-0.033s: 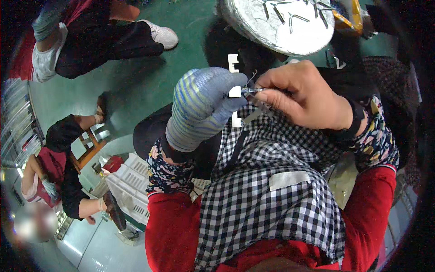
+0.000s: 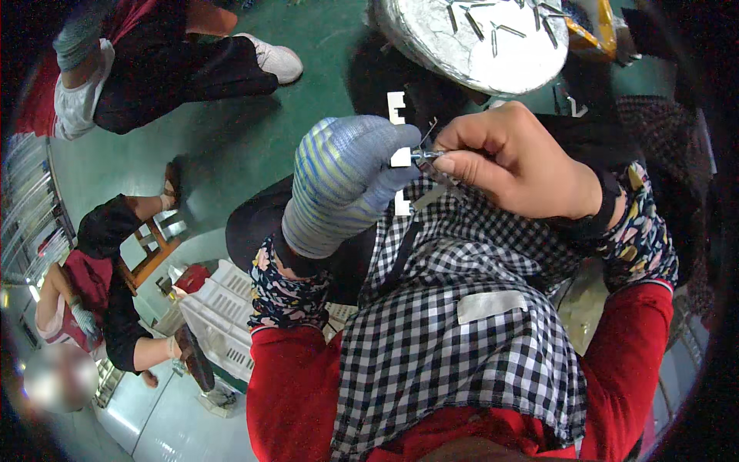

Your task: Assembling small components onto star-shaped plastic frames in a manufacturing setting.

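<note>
At nine o'clock a white slatted plastic crate (image 2: 223, 308) sits on the floor. Near centre, the gloved left hand (image 2: 346, 185) closes around a small white notched plastic piece (image 2: 399, 157); it looks light, stiff and easily dropped, best pinched by its flat edges. The bare right hand (image 2: 516, 165) pinches a thin metal pin (image 2: 426, 154) against it. At one o'clock a foil-covered round tray (image 2: 431, 46) holds more pins.
</note>
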A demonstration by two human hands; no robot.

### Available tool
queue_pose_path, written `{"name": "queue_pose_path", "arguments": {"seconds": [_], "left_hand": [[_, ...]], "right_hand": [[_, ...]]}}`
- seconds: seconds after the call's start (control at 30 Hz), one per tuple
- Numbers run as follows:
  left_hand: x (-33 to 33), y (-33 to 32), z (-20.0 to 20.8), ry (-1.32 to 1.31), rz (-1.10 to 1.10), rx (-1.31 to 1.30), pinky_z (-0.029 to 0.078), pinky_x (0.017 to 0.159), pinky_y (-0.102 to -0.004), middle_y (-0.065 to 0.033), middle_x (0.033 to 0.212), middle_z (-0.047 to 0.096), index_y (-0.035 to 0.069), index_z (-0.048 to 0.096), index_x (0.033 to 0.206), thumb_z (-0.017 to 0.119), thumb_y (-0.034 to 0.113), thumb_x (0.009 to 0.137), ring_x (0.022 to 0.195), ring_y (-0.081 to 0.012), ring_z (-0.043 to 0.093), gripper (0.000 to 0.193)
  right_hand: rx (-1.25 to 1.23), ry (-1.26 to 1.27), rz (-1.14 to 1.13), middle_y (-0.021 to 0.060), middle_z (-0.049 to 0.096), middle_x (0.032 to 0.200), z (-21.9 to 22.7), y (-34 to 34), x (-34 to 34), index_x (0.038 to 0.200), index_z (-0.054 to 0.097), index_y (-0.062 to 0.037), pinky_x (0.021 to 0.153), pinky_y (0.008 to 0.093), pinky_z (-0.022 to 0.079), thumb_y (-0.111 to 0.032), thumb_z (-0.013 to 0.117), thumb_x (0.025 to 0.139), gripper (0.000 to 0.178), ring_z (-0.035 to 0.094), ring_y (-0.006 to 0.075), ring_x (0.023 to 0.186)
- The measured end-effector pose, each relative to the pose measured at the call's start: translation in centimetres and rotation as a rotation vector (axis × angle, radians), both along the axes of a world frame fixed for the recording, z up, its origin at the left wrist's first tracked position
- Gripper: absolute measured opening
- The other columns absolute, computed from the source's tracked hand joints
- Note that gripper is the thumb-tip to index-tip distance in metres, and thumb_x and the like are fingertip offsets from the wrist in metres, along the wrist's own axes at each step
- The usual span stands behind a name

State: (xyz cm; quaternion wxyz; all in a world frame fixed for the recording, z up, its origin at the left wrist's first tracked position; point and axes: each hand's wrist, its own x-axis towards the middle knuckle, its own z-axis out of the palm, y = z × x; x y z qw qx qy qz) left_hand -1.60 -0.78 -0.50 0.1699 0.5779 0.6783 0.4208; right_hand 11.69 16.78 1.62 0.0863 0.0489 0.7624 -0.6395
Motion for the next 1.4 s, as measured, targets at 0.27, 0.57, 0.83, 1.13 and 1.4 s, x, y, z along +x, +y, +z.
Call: {"name": "queue_pose_path", "arguments": {"seconds": [0.27, 0.57, 0.83, 1.13, 1.4], "left_hand": [[0.2, -0.3, 0.8, 0.220, -0.088, -0.080, 0.047, 0.066, -0.0341, -0.0112, 0.084, 0.063, 0.005, 0.063, 0.094, 0.065, 0.019, 0.079, 0.073, -0.0287, 0.060, 0.021], [1.3, -1.3, 0.4, -0.609, 0.005, -0.376, 0.047, 0.068, -0.0283, -0.0052, 0.083, 0.062, 0.001, 0.063, 0.092, 0.070, 0.019, 0.077, 0.074, -0.0143, 0.058, 0.025], [1.5, -1.2, -0.2, -0.593, 0.043, -0.337, 0.047, 0.065, -0.0250, -0.0051, 0.082, 0.064, 0.001, 0.064, 0.095, 0.070, 0.016, 0.076, 0.073, -0.0109, 0.059, 0.025], [1.4, -0.5, -0.3, 0.071, -0.056, -0.137, 0.047, 0.063, -0.0256, -0.0051, 0.079, 0.064, 0.001, 0.063, 0.094, 0.068, 0.014, 0.078, 0.070, -0.0100, 0.059, 0.021], [1.8, -0.1, 0.8, -0.734, 0.124, -0.457, 0.046, 0.063, -0.0259, -0.0048, 0.077, 0.062, 0.000, 0.061, 0.093, 0.065, 0.020, 0.082, 0.070, -0.0084, 0.055, 0.023]], "right_hand": [[0.122, 0.146, 0.101, 0.0143, 0.058, 0.063, -1.0, -0.2, 0.2, 0.080, 0.061, 0.0014, 0.054, 0.0350, 0.045, -0.012, 0.057, 0.082, 0.014, 0.058, 0.0257, 0.057], [0.966, 0.810, 0.232, 0.0005, 0.042, 0.058, -1.4, -0.5, 1.1, 0.091, 0.058, 0.0032, 0.047, 0.0306, 0.036, -0.016, 0.059, 0.064, 0.034, 0.046, 0.0166, 0.054], [0.666, 0.615, 0.141, 0.0039, 0.052, 0.058, -2.8, -0.8, 1.0, 0.076, 0.058, -0.0007, 0.051, 0.0341, 0.044, -0.012, 0.060, 0.066, 0.015, 0.056, 0.0193, 0.059], [-0.416, -0.529, 0.019, 0.0032, 0.054, 0.051, -1.6, -0.3, -0.2, 0.072, 0.064, 0.0007, 0.050, 0.0349, 0.043, -0.019, 0.057, 0.083, 0.023, 0.052, 0.0194, 0.047], [0.508, 0.160, 0.049, 0.0223, 0.053, 0.056, -0.4, -0.5, -0.4, 0.076, 0.053, 0.0020, 0.054, 0.0479, 0.046, -0.019, 0.058, 0.072, 0.022, 0.055, 0.0407, 0.054]]}}
